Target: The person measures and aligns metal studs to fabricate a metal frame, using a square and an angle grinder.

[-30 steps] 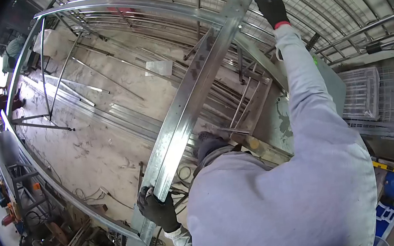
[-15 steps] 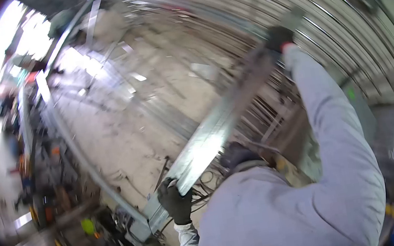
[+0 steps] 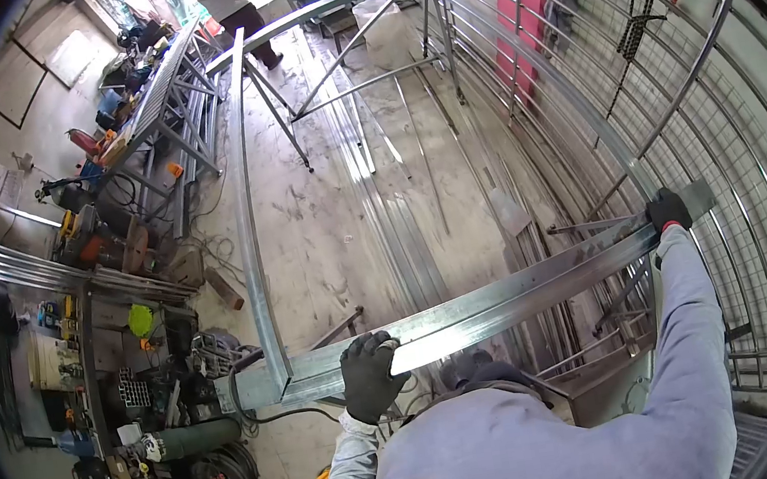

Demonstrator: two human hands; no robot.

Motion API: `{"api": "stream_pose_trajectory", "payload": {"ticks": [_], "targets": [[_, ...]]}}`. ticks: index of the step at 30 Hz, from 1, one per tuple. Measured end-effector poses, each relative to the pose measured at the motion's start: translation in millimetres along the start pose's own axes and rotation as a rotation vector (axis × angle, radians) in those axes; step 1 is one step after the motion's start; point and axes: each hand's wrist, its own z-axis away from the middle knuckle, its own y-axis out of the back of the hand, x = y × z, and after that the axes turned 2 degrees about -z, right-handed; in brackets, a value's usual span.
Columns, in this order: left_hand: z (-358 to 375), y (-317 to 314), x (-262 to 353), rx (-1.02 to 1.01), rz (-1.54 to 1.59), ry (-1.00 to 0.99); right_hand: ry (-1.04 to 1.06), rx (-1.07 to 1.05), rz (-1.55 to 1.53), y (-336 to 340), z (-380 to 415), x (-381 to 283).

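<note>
A long, wide galvanised steel profile (image 3: 482, 309) runs across in front of me, with a fold along its length. My left hand (image 3: 372, 378), in a dark glove, is closed over its near edge, left of the middle. Near the profile's right end, my right hand (image 3: 668, 209) is gloved too and wrapped round it; its fingertips are partly hidden. A large metal tube frame (image 3: 249, 209) stretches away from me. The frame's left tube meets the profile just left of my left hand, and its right tube comes down to my right hand.
Two people (image 3: 225, 2) are at the far end near a bright opening. A metal trestle (image 3: 444, 45) stands under the frame's far end. Barred metal panels (image 3: 713, 75) line the right wall. Tools and a cylinder (image 3: 191, 440) crowd the left. Loose metal lengths (image 3: 378, 201) lie on the floor.
My view has turned and steadied from a blurred tilt. The profile, formerly steeply diagonal, now lies closer to level across the view. Both hands stay on it.
</note>
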Motion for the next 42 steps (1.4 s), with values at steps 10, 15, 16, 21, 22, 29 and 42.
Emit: {"api": "stream_pose_trajectory", "payload": {"ticks": [10,15,16,21,22,29,42], "targets": [[9,-5,-4,0.014,-0.010,-0.013,-0.359,0.330,-0.986,-113,-11,82],[4,-8,-2,0.164,0.062,-0.113,0.244,0.113,0.335,-130,0,77],[-3,-14,-2,0.155,0.149,-0.122,0.223,0.240,0.122,-161,-3,90],[-2,-18,28,0.069,-0.019,-0.061,-0.283,0.311,-0.755,-144,93,20],[-3,-19,30,0.088,-0.060,-0.039,-0.341,0.312,-0.891,-116,116,-8],[-7,-25,12,-0.028,-0.009,-0.100,-0.380,0.393,-0.854,-121,101,-15],[-27,-27,42,0.018,-0.016,-0.079,-0.367,0.385,-0.461,-31,67,30]]}}
